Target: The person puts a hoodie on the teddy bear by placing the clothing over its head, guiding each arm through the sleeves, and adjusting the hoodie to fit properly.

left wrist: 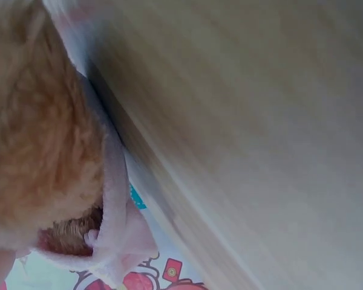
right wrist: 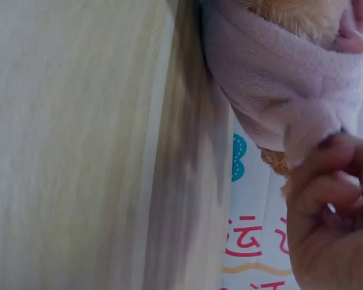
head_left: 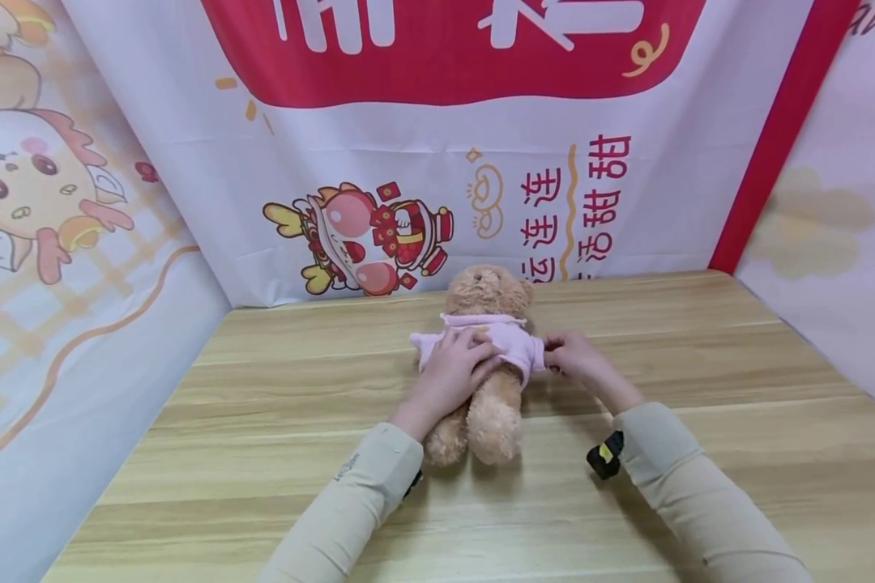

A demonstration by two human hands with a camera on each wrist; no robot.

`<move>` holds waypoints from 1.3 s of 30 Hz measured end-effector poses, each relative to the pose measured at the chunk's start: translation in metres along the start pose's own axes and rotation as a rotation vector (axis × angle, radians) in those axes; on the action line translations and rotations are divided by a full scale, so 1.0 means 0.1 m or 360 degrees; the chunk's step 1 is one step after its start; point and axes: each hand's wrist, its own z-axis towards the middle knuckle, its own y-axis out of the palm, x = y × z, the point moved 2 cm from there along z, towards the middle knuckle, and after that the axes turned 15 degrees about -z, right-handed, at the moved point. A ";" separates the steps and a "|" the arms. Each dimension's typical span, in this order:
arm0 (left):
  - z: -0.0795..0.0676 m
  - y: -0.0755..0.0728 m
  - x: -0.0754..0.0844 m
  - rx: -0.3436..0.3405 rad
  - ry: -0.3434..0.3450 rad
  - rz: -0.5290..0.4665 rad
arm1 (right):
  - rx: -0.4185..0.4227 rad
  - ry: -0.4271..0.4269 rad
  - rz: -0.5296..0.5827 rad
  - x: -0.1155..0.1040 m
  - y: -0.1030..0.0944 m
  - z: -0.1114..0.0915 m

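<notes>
A light-brown teddy bear (head_left: 494, 413) lies on its back on the wooden table, feet toward me. It wears a pale pink shirt (head_left: 514, 340), with both sleeves spread sideways. My left hand (head_left: 455, 364) lies over the shirt's front, gripping it near the lower hem; its thumb sits at the hem beside the fur. At the shirt's right-side sleeve, my right hand (head_left: 572, 355) pinches the cuff with bent fingers. Close up in the right wrist view, those fingertips (right wrist: 336, 154) are partly hidden at the sleeve opening. The left wrist view shows the bear's fur (left wrist: 42, 133) and the loose hem (left wrist: 114, 187).
The wood-grain table (head_left: 262, 453) extends around the bear on both sides. Behind its far edge hangs a printed white and red cloth (head_left: 408, 138), close to the bear's head. More printed cloth (head_left: 138, 324) borders the left, and another sheet (head_left: 817, 267) the right.
</notes>
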 end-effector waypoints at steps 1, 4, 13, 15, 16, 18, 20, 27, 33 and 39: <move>0.00 0.00 0.01 0.0001 -0.0008 0.0004 | 0.0070 -0.0021 -0.0085 -0.01 -0.02 0.01; 0.01 -0.02 0.04 -0.0012 -0.0020 0.0009 | 0.0292 -0.0058 -0.0431 -0.03 -0.08 0.03; 0.01 -0.04 0.12 -0.0225 -0.0106 -0.0009 | 0.0549 -0.0030 -0.0794 -0.03 -0.16 0.10; 0.00 -0.04 0.12 -0.0236 -0.0145 -0.0001 | 0.0516 0.0004 -0.0702 -0.03 -0.17 0.10; 0.00 -0.04 0.12 -0.0238 -0.0163 -0.0006 | 0.0497 0.0025 -0.0649 -0.03 -0.17 0.09; 0.00 -0.04 0.11 -0.0230 -0.0184 0.0000 | 0.0440 0.0059 -0.0550 -0.03 -0.18 0.08; 0.01 -0.04 0.11 -0.0219 -0.0195 0.0015 | 0.0376 0.0065 -0.0491 -0.03 -0.18 0.07; 0.03 -0.01 0.10 -0.0224 -0.0166 0.0062 | 0.0228 -0.0041 -0.0441 -0.06 -0.07 0.03; 0.05 0.01 0.11 -0.0224 -0.0166 0.0105 | 0.0253 0.0001 -0.0604 -0.05 -0.05 0.02; 0.08 0.03 0.18 -0.0223 -0.0139 0.0127 | 0.0334 0.0065 -0.0782 -0.01 -0.23 0.02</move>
